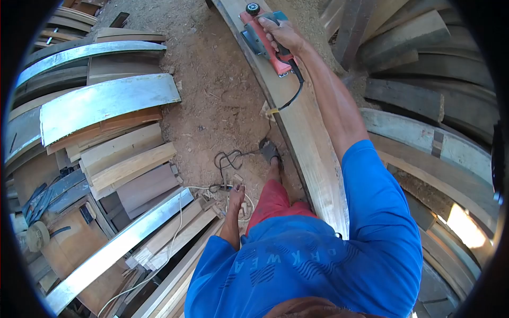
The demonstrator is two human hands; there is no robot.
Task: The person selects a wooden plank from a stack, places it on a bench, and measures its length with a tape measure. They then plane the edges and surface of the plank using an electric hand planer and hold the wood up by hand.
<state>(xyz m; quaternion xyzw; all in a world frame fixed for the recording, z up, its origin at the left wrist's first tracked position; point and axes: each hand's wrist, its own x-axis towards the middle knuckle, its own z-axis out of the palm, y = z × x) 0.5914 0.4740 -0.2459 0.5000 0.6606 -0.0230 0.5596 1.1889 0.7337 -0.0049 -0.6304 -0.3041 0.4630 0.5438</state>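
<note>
My right hand (283, 36) is wrapped round the handle of a red and grey-green electric planer (280, 63) with a black front knob. The planer rests on the upper face of a long wooden plank (302, 132), toward its far end. A black power cord (297, 91) leaves the back of the planer and drops over the plank's left edge near a yellow band. My left hand (237, 195) hangs low at my left side with its fingers loosely apart. No object shows in it, and the cord lies on the ground beyond it.
Stacked boards (127, 148) and a pale metallic-looking strip (122, 249) line the left. More planks and beams (419, 100) crowd the right. Tangled black cord (228, 158) lies on the dirt ground (212, 95) near my sandalled foot (269, 150).
</note>
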